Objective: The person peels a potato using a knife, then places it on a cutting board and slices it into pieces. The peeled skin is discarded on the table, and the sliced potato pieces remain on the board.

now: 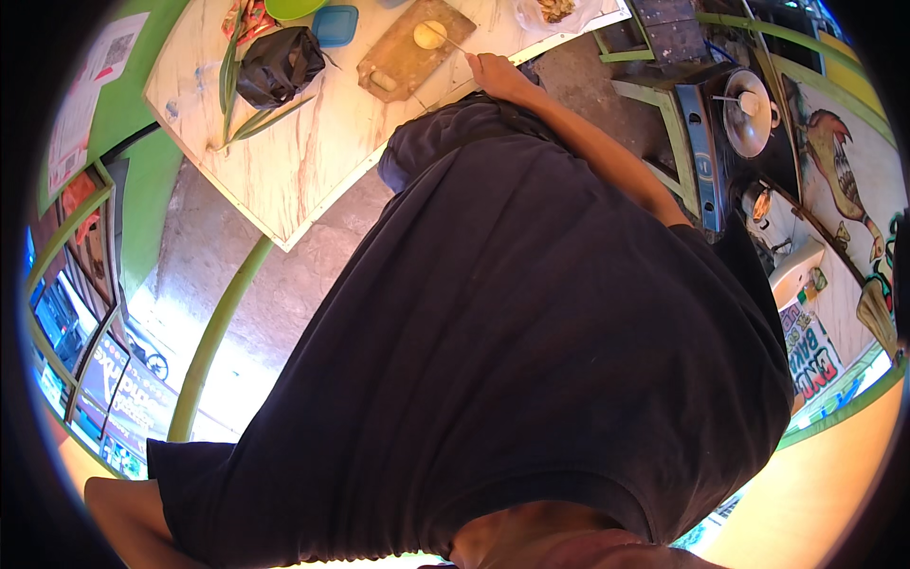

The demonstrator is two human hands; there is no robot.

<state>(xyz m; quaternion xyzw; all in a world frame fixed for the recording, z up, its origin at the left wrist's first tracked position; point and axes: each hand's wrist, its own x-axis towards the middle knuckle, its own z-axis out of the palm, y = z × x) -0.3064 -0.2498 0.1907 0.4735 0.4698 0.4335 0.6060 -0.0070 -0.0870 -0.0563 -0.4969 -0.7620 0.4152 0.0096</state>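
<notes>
My right hand (499, 75) grips a thin tool (453, 43), apparently a knife, at the near edge of the table. Its narrow end reaches over a pale yellow round piece of food (427, 35), which looks like a peeled vegetable. That piece rests on a wooden cutting board (398, 65) with a handle slot. My left hand is out of view; only the bent left arm shows at the lower left.
On the marble-patterned table (274, 174) lie a black plastic bag (281, 67), green onions (229, 92), a blue lid or container (334, 25), a green bowl (293, 6) and a clear bag of food (557, 10). A stove (700, 153) with a wok (748, 131) stands right.
</notes>
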